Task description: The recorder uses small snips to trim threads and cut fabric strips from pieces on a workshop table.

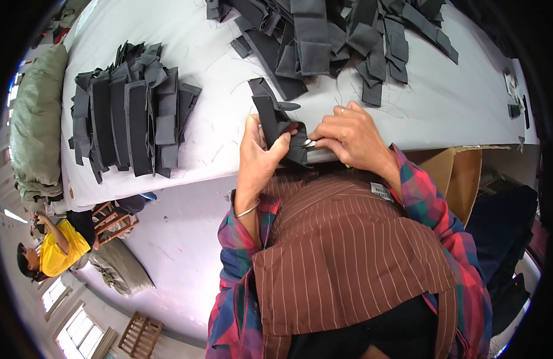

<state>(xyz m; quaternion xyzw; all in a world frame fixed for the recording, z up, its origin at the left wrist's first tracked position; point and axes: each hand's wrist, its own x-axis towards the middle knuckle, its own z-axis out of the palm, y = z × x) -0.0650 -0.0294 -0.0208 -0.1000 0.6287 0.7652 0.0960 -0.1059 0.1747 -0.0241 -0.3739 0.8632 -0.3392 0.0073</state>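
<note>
My left hand [257,152] grips a dark grey fabric strap piece [275,118] at the near edge of the white table [216,137]. My right hand [351,134], with a ring on one finger, pinches a small metal tool [310,143], likely thread snips, against the lower end of that piece. A bangle sits on my left wrist. I wear a plaid shirt and a brown striped apron.
A neat stack of grey fabric pieces [130,116] lies at the table's left. A loose heap of the same pieces [336,42] spreads across the far side. A cardboard box [459,176] stands at the right. A person in a yellow shirt [52,251] sits at lower left.
</note>
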